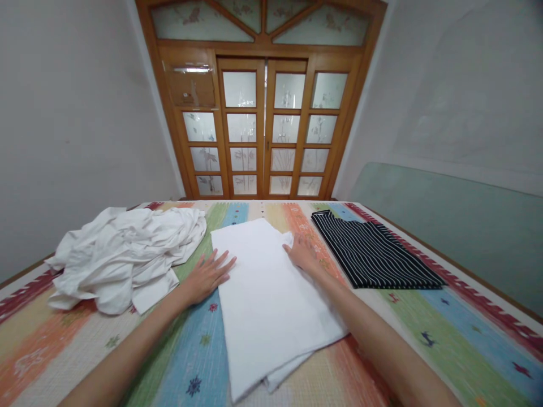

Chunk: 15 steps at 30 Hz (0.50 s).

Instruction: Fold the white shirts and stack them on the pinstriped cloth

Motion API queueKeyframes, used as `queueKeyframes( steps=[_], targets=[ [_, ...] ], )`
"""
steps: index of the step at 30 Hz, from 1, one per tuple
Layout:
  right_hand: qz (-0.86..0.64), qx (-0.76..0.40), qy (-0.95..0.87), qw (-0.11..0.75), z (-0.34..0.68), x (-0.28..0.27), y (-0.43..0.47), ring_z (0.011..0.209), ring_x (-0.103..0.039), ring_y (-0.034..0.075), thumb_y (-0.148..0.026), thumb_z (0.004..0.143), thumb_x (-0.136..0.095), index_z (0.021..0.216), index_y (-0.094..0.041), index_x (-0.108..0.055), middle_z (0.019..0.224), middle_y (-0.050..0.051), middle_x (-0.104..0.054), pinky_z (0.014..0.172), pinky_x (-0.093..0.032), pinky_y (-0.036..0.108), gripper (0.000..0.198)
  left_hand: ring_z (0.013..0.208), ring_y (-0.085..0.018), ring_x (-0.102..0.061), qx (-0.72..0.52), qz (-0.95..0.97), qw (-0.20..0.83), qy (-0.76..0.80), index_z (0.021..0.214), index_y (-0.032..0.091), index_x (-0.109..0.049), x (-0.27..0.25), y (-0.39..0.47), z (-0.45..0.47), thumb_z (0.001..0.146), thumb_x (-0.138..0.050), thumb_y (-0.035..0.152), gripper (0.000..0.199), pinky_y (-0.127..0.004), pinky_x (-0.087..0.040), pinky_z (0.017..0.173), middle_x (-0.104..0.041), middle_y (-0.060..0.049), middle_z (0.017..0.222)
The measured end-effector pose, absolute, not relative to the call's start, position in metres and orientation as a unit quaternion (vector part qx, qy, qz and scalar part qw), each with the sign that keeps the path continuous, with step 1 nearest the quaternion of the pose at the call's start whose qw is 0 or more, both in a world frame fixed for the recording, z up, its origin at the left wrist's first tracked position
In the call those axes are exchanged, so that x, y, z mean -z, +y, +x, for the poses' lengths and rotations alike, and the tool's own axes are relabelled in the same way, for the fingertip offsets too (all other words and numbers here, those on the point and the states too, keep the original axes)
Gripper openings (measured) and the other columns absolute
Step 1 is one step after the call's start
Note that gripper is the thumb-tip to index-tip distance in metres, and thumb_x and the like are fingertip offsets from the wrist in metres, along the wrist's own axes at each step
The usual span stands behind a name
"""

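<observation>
A folded white garment [271, 305] lies before me, its lower layers showing a little at the near edge. My left hand [211, 275] rests at its left edge with the fingers spread, the tips touching the fabric. At the upper right edge my right hand [302, 254] is closed, thumb and fingers pinching a small raised bit of the garment. What kind of garment it is does not show. To the left is a crumpled pile of white cloth [131, 254]. A folded black garment with white stripes [377, 251] lies flat on the right, apart from my right hand.
Beneath everything, a striped multicolour tablecloth [203, 345] covers the table. A pale green panel [449, 226] runs along the table's right side. Beyond the far edge are wooden doors [265, 130] with glass panes, and plain walls stand on both sides.
</observation>
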State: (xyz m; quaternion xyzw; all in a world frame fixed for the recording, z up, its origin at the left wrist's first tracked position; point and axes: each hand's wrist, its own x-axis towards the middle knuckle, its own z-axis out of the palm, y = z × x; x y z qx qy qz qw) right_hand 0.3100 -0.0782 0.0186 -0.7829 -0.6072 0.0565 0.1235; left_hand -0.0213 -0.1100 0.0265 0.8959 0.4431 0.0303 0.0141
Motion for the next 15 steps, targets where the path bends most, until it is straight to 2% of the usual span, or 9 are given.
queueKeyframes(
  steps=[3, 7, 12, 15],
  targets=[
    [-0.764, -0.027, -0.621, 0.17, 0.315, -0.011, -0.094, 0.142, -0.029, 0.037, -0.045, 0.095, -0.042, 0.151, -0.003, -0.024, 0.155, 0.024, -0.03, 0.113, -0.022, 0.047, 0.072, 0.147, -0.036, -0.017, -0.051, 0.864, 0.001, 0.5, 0.151, 0.036, -0.028, -0.024, -0.089, -0.025, 0.097, -0.034, 0.049, 0.055, -0.06, -0.023, 0.112, -0.027, -0.006, 0.159],
    [-0.733, 0.01, -0.642, 0.226, 0.319, -0.002, -0.112, 0.139, -0.034, 0.033, -0.036, 0.094, -0.042, 0.149, -0.002, -0.026, 0.151, 0.024, -0.036, 0.113, -0.025, 0.042, 0.067, 0.144, -0.035, -0.028, -0.1, 0.815, 0.023, 0.57, 0.151, 0.026, -0.029, -0.013, -0.078, -0.019, 0.096, -0.038, 0.046, 0.06, -0.054, -0.026, 0.112, -0.034, -0.013, 0.155],
    [-0.713, -0.011, -0.643, 0.279, 0.326, 0.001, -0.12, 0.124, -0.052, 0.031, -0.034, 0.09, -0.047, 0.143, -0.009, -0.038, 0.133, 0.02, -0.057, 0.105, -0.037, 0.041, 0.06, 0.141, -0.031, -0.036, -0.193, 0.779, 0.079, 0.591, 0.147, 0.015, -0.037, 0.001, -0.081, -0.009, 0.094, -0.041, 0.035, 0.057, -0.05, -0.026, 0.115, -0.046, -0.016, 0.148],
    [-0.705, -0.046, -0.627, 0.328, 0.331, 0.002, -0.117, 0.115, -0.058, 0.029, -0.032, 0.084, -0.054, 0.133, -0.015, -0.047, 0.122, 0.016, -0.063, 0.099, -0.043, 0.039, 0.053, 0.135, -0.028, -0.045, -0.274, 0.759, 0.15, 0.572, 0.142, 0.014, -0.043, 0.0, -0.081, -0.007, 0.088, -0.047, 0.031, 0.056, -0.045, -0.031, 0.114, -0.055, -0.014, 0.141]
  ],
)
